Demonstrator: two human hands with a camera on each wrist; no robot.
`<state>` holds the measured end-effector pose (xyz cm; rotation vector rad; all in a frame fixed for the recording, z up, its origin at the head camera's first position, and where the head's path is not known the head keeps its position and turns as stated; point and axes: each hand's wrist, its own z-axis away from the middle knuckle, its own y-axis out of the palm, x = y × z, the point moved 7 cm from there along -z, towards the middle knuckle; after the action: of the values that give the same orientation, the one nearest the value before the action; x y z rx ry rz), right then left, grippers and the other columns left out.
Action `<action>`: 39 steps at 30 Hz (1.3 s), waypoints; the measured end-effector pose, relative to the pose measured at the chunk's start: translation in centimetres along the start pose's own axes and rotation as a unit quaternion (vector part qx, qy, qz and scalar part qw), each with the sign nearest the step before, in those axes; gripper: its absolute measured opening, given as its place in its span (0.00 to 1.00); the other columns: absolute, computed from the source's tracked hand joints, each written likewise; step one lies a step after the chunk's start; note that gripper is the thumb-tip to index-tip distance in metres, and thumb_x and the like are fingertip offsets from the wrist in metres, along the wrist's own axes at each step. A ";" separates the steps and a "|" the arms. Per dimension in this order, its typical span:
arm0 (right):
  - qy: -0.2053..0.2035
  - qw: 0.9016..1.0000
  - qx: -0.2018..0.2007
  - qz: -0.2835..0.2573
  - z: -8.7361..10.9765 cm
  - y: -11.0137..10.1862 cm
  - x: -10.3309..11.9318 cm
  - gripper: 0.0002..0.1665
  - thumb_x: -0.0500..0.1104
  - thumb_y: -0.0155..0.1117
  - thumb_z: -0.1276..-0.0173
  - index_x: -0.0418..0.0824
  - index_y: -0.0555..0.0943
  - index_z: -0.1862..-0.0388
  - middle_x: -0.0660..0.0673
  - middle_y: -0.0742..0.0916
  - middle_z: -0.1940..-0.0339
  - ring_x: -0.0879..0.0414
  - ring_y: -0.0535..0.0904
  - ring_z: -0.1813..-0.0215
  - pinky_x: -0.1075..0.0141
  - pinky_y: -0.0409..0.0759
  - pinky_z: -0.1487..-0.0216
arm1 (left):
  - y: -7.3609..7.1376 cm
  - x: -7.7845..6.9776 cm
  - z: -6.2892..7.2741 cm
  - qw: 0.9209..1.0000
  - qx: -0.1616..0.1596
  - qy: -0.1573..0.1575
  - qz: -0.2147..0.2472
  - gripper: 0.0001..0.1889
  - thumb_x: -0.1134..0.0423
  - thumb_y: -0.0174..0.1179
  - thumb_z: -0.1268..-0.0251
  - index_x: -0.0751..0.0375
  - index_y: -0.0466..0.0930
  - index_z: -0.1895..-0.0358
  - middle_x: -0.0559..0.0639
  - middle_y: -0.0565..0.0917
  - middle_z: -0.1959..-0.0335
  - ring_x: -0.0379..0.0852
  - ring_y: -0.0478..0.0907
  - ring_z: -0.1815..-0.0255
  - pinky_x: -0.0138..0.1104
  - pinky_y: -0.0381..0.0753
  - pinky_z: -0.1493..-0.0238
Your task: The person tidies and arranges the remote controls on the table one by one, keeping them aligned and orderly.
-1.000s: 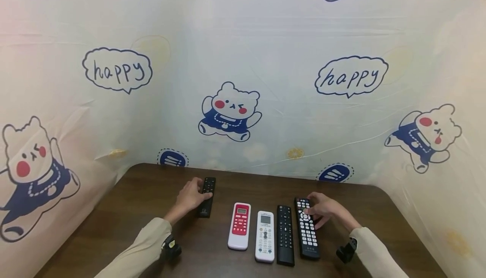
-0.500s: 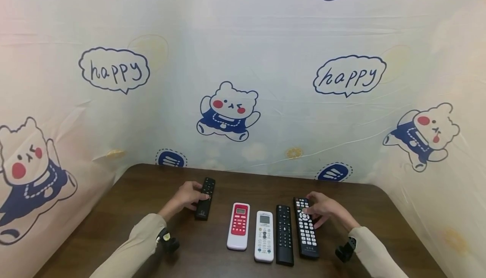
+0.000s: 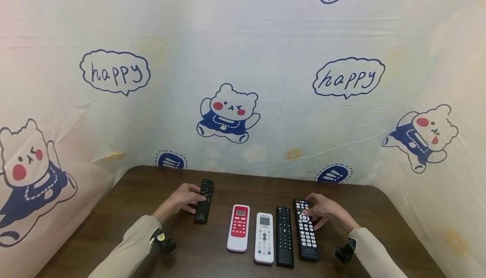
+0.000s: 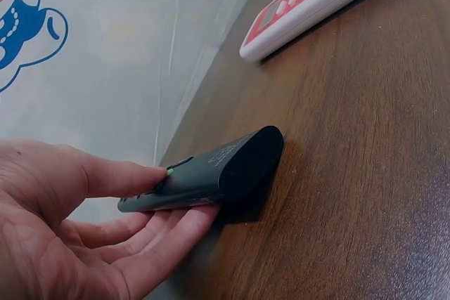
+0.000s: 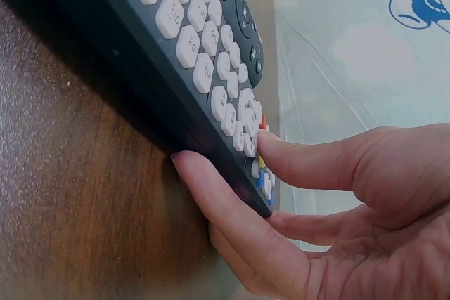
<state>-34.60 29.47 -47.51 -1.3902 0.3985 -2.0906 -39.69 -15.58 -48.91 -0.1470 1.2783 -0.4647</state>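
Observation:
At the left of the table, my left hand (image 3: 184, 198) pinches a small black remote control (image 3: 203, 202), thumb on its button face and fingers beneath. In the left wrist view that remote (image 4: 211, 173) is tilted, with a shadow below its near end. My right hand (image 3: 324, 209) grips a black remote with white buttons (image 3: 306, 231) by its far part. The right wrist view shows the thumb on the buttons of this remote (image 5: 204, 68) and a finger along its side edge. Right of the left hand lies a white remote with a red face (image 3: 239, 227).
Between the hands also lie a white remote with a small screen (image 3: 264, 239) and a long black remote (image 3: 284, 236), close beside the right-hand one. A brown wooden table (image 3: 182, 252) carries them all. A printed curtain (image 3: 281, 79) stands behind and at both sides.
My left hand has shifted slightly left and toward me with the small black remote. The right hand keeps its hold on the white-buttoned remote, nearly still.

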 end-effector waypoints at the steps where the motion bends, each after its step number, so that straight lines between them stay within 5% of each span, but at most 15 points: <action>1: 0.000 1.000 0.001 0.000 0.0 0.0 0.0 0.37 0.34 0.67 0.26 0.25 0.60 0.26 0.31 0.81 0.57 0.42 0.84 0.58 0.53 0.94 0.63 | 0.0 0.0 0.0 1.000 0.001 0.002 0.002 0.26 0.69 0.65 0.31 0.80 0.69 0.36 0.73 0.82 0.48 0.58 0.87 0.54 0.46 0.94 0.63; 23: 0.002 1.000 -0.001 -0.001 -0.1 0.1 -0.1 0.36 0.33 0.67 0.26 0.26 0.61 0.26 0.31 0.80 0.58 0.42 0.84 0.58 0.53 0.94 0.63 | 1.3 -0.7 1.0 0.998 0.043 0.026 0.026 0.34 0.68 0.67 0.31 0.71 0.65 0.26 0.71 0.80 0.41 0.58 0.85 0.52 0.47 0.93 0.61; 39: -0.003 1.000 0.001 -0.006 0.2 0.1 0.1 0.36 0.33 0.66 0.26 0.26 0.61 0.27 0.31 0.80 0.58 0.42 0.84 0.58 0.53 0.94 0.62 | 2.0 -0.6 2.2 0.997 0.036 0.039 0.056 0.35 0.68 0.70 0.34 0.69 0.67 0.26 0.70 0.75 0.34 0.55 0.84 0.54 0.46 0.93 0.63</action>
<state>-34.45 29.40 -47.43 -1.3997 0.3859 -2.0946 -37.26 -13.84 -48.43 0.0031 1.3374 -0.4223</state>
